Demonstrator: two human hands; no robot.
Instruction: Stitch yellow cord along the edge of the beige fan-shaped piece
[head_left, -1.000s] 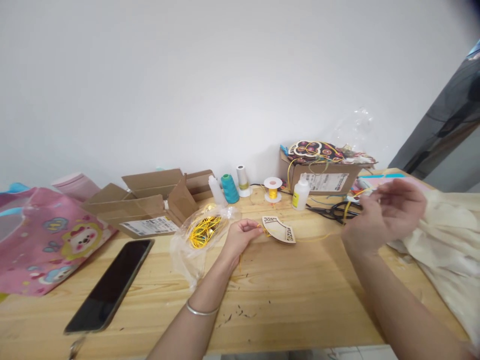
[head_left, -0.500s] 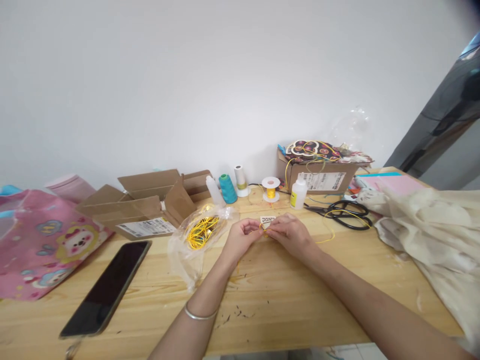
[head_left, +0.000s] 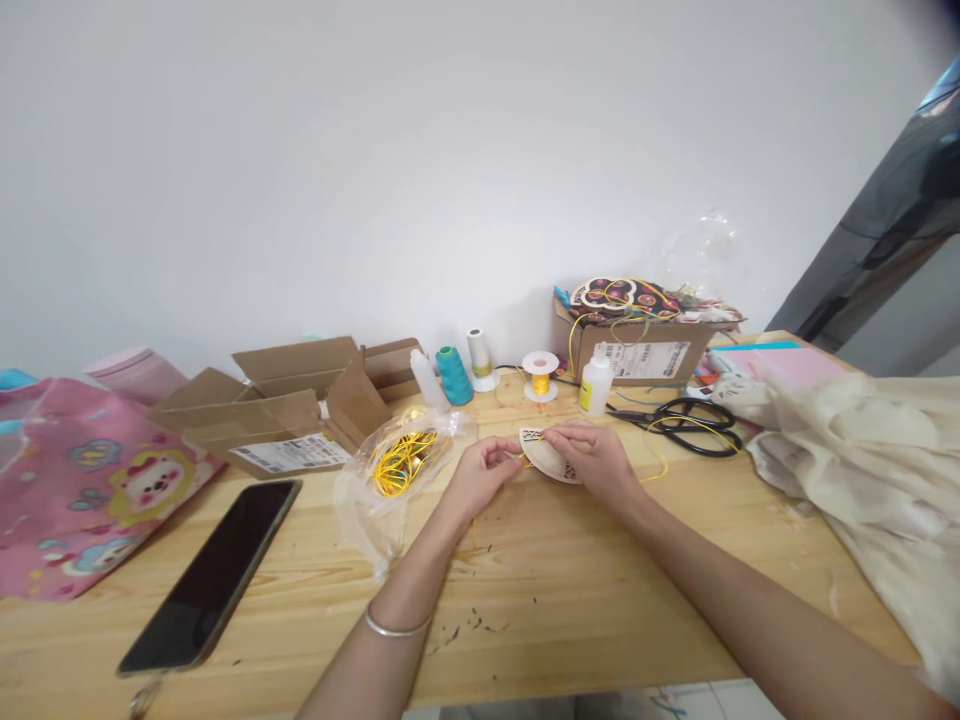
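My right hand (head_left: 598, 462) grips a pale, fan-shaped piece (head_left: 549, 460) by its upper right side. Dark cut-out patterns show near two of its corners, and the fingers cover part of it. Close by on the left, my left hand (head_left: 486, 474) has thumb and fingertips pinched together on a thin yellow cord (head_left: 526, 461), which runs to the edge of the piece. Another length of yellow cord trails on the table to the right of my right hand. The exact spot where cord meets piece is too small to make out.
Behind my hands stand a spool of yellow cord (head_left: 541, 380), a white bottle (head_left: 596, 385) and a teal thread cone (head_left: 454, 376). Black scissors (head_left: 694, 425) lie right, near cream cloth (head_left: 847, 450). Left are a plastic bag of cord (head_left: 375, 520), open carton (head_left: 262, 420) and phone (head_left: 214, 575).
The fan-shaped piece has turned, so its broad face now shows beneath my right hand. My right hand has moved slightly right, away from my left, which stays nearly in place.
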